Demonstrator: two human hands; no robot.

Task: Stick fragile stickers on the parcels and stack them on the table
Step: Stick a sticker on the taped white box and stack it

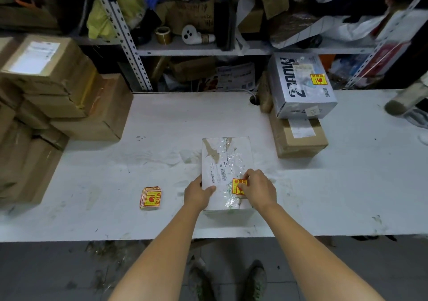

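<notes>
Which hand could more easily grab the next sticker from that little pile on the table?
Probably the left hand. The sticker pile lies on its side of the white parcel, with bare table between, while the right hand is busy holding a fragile sticker on the parcel's far side.

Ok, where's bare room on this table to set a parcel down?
Widest bare table lies between the brown box pile and the two-box stack, behind the white parcel. More at the front right, nearer than that stack. Crowded: the left end, under the pile.
</notes>
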